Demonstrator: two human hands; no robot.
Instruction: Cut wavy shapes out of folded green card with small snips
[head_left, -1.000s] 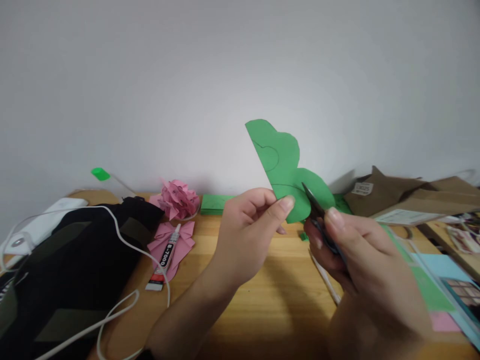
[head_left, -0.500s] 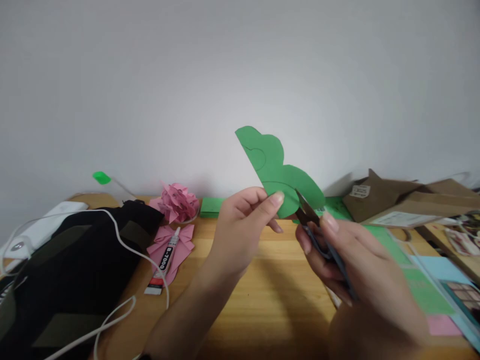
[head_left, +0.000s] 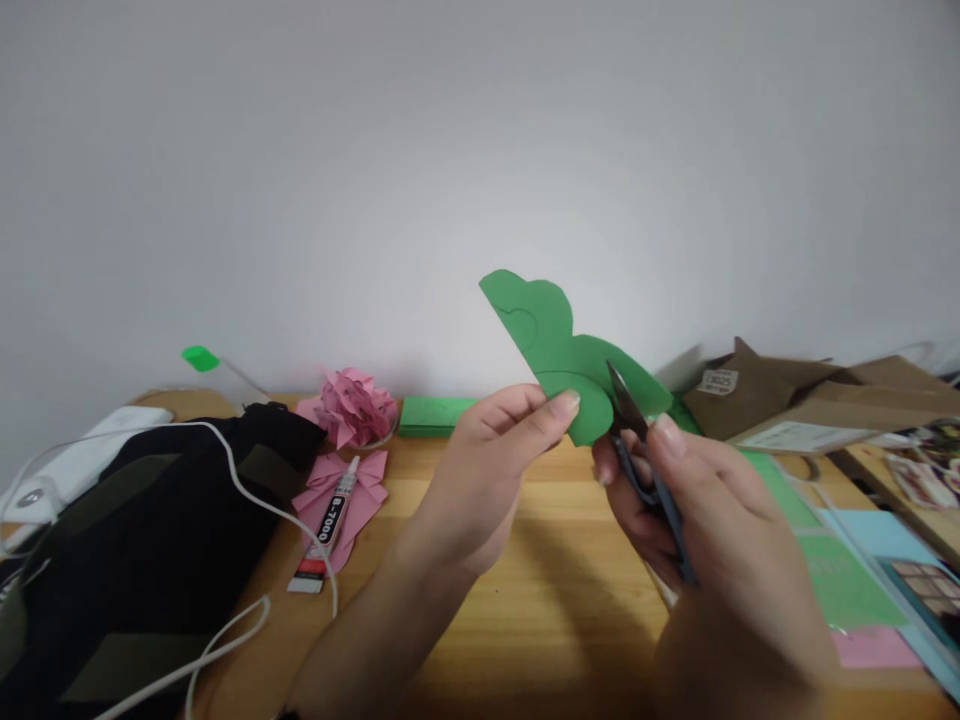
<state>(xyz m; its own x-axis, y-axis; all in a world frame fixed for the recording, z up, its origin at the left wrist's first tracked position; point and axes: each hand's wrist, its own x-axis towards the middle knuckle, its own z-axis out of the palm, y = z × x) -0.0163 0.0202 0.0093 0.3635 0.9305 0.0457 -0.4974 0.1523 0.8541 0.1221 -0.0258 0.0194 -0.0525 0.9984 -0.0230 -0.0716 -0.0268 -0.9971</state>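
A piece of green paper (head_left: 551, 340) with a scalloped edge and drawn curved lines is held up in front of the wall. My left hand (head_left: 499, 455) pinches its lower part between thumb and fingers. A pair of dark-handled scissors (head_left: 654, 495) is in my right hand (head_left: 712, 510), which is closed round the handles. One blade lies over the paper's face, near a rounded lobe at the bottom; the other blade is mostly hidden behind the paper. The cut runs beside that lobe, along the curved line.
On the left lie a dark cloth item (head_left: 187, 530), a white cable (head_left: 232, 470), a pink paper flower (head_left: 356, 405), a pink bow (head_left: 367, 485) and a glue tube (head_left: 326, 530). Green paper (head_left: 431, 415) is stacked behind. Brown packaging (head_left: 817, 400) and coloured sheets (head_left: 847, 580) are on the right.
Both hands and the paper have shifted slightly right and down. The scissors have come further along the lobe's curve and point more steeply upward. The lobe stands more apart from the paper's right part.
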